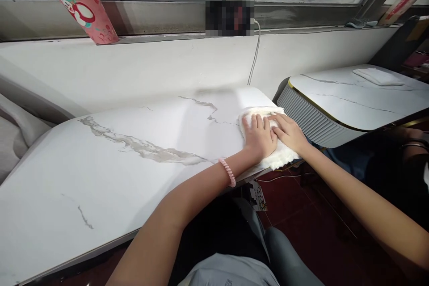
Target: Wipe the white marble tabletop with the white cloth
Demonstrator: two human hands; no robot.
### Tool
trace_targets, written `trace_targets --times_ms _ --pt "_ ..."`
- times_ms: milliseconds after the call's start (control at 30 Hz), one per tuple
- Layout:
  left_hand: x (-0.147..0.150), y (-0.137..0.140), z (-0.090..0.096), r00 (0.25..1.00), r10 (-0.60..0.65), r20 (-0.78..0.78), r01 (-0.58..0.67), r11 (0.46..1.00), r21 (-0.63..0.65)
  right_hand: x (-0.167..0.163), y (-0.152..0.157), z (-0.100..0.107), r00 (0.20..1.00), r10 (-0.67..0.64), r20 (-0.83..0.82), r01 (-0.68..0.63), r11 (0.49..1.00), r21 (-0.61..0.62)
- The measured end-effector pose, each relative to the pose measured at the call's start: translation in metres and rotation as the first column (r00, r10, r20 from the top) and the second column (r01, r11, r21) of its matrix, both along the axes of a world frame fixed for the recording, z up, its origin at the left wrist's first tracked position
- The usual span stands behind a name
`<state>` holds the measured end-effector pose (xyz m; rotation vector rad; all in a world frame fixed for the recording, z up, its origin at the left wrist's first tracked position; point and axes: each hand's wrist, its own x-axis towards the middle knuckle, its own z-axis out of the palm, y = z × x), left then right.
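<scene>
A fluffy white cloth (283, 155) lies spread at the right end of a white marble-patterned tabletop (110, 178), partly over its front edge. My left hand (259, 136) presses flat on the cloth with its fingers stretched out, a pink coiled band around the wrist. Right beside it, my right hand (288, 133) rests on the cloth too, fingers extended toward the left hand and touching or nearly touching it. The cloth's middle is hidden beneath both hands.
Another marble-patterned table (348, 98) with ribbed sides stands at the right, a folded white cloth (378, 76) on it. A white cable (255, 53) hangs down the wall. Grey fabric (16, 129) is at far left. Part of another person shows at the right edge.
</scene>
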<state>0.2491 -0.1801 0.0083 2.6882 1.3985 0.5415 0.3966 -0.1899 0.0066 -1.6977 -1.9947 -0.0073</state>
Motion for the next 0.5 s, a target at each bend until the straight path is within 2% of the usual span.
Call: trace_targets --times_ms 233,500 --pt "-0.034 0.011 -0.002 1.0 -0.007 -0.004 0.007 1.0 -0.015 -0.038 0.007 0.004 1.0 -0.023 -0.002 0.023 1.0 -0.011" --pt "-0.06 0.05 0.003 0.998 0.061 -0.035 -0.064 0.992 -0.112 -0.067 0.053 0.004 0.999 0.03 -0.04 -0.03 1.0 -0.001"
